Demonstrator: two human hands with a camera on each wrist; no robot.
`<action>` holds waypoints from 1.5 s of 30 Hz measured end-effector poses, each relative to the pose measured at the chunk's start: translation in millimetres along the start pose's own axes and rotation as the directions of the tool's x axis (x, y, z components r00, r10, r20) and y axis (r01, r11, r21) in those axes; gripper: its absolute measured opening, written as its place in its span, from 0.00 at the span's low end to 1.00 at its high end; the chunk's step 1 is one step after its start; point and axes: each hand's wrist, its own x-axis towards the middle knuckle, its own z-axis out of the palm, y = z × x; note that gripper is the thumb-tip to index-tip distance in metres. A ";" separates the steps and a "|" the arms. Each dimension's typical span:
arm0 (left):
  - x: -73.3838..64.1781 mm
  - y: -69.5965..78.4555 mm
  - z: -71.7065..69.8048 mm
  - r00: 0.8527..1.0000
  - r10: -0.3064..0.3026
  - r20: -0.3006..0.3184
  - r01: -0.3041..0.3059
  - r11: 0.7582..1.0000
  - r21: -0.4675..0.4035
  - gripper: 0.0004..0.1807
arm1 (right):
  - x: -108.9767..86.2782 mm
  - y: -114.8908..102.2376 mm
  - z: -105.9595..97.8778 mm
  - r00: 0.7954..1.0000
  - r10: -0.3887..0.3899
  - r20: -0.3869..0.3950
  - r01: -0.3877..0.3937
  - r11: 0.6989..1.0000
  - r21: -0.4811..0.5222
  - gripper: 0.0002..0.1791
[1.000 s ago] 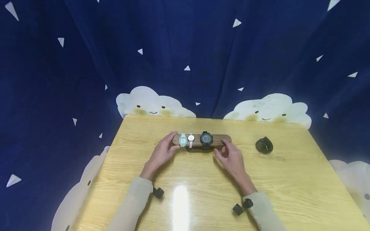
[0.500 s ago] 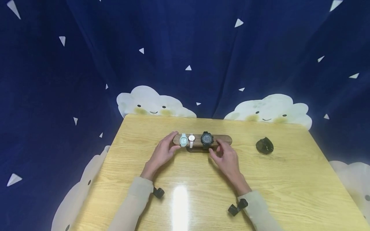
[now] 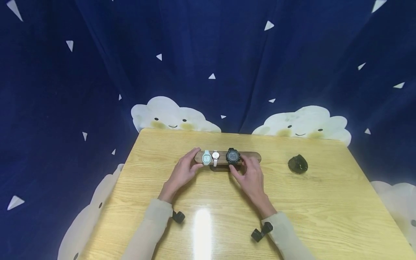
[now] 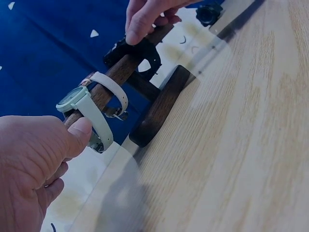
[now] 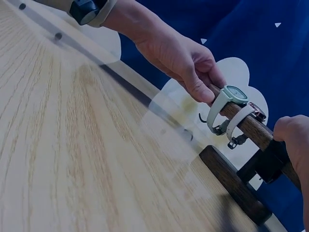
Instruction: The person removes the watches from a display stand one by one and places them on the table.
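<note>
Well, round-faced black watch (image 3: 232, 156) around grained wooden bar (image 3: 222, 157)

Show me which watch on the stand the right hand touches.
The large black watch; the mint-green one and white one sit nearer the left hand.

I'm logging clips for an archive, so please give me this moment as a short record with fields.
left hand: the left hand holds the left end of the wooden stand
right hand: the right hand grips the black watch
watches on bar, left to right: mint watch, white-strapped watch, black watch
spacing: first two close together, black watch farther along
off the stand: dark object, perhaps another watch, to the right on the table
backdrop: dark blue curtain
</note>
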 end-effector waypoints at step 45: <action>1.3 -2.9 0.3 1.000 0.003 -0.003 -0.003 1.000 -0.008 0.35 | 4.3 -11.2 8.1 0.996 0.085 -0.037 -0.087 0.994 -0.072 0.32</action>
